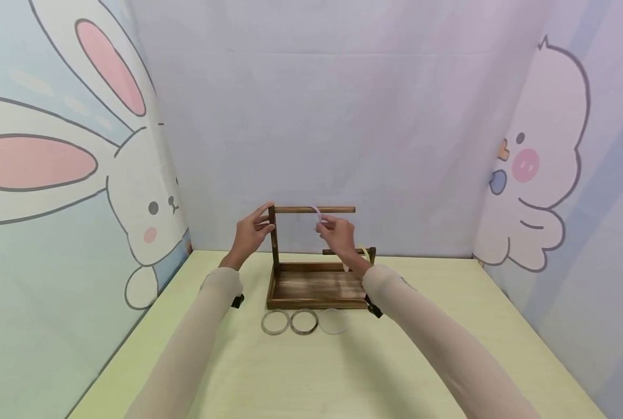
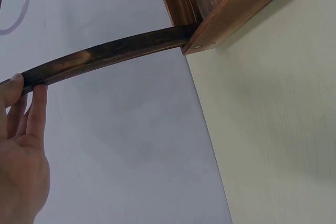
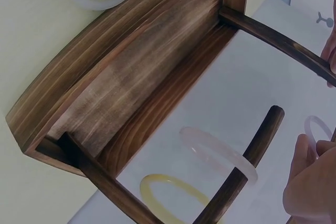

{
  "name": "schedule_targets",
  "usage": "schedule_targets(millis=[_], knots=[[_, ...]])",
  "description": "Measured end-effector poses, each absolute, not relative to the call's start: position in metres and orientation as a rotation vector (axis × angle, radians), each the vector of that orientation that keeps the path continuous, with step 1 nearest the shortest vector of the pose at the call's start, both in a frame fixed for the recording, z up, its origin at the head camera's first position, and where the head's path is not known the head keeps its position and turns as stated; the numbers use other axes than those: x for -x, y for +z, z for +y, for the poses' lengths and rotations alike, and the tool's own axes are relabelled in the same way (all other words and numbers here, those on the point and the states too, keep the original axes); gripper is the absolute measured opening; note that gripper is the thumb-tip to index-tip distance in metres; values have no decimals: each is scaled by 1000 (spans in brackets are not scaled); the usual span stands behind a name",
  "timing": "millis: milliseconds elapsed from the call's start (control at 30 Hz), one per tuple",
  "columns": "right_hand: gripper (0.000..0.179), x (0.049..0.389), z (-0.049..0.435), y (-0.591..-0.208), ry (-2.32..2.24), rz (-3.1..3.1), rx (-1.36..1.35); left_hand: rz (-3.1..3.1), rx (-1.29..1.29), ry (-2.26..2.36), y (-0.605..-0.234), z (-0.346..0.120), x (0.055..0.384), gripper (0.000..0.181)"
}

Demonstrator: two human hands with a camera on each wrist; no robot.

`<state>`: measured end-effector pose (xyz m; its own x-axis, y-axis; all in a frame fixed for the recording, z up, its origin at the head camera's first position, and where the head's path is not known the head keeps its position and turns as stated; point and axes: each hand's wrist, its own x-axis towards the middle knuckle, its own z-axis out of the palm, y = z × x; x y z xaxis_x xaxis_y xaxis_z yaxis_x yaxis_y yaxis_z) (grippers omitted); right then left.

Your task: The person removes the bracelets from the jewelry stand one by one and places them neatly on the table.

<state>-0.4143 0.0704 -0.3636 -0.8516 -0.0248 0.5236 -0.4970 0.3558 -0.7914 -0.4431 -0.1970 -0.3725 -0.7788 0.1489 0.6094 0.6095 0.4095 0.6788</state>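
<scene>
A dark wooden stand has a tray base, a tall left post and a short right post. My left hand grips the tall post near its top, thumb and fingers on either side. My right hand pinches a pale lilac bangle, which loops over the upper bar around its middle. On the lower bar hang a pale pink translucent bangle and a yellow bangle, the yellow one nearer the short post.
Before the tray, a row of bangles lies on the pale yellow table: a greyish one, a dark-patterned one and a whitish translucent one. A plain cloth wall stands behind, with cartoon-printed walls at both sides.
</scene>
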Motion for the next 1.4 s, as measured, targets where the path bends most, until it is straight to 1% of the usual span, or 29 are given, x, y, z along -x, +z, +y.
schedule_targets(millis=[600, 1400], knots=[[34, 413, 98, -365, 1503, -2224, -400, -2213, 647, -1324, -374, -197, 442, 65], [32, 409, 131, -363, 1509, -2200, -354, -2200, 654, -1330, -374, -198, 444, 66]])
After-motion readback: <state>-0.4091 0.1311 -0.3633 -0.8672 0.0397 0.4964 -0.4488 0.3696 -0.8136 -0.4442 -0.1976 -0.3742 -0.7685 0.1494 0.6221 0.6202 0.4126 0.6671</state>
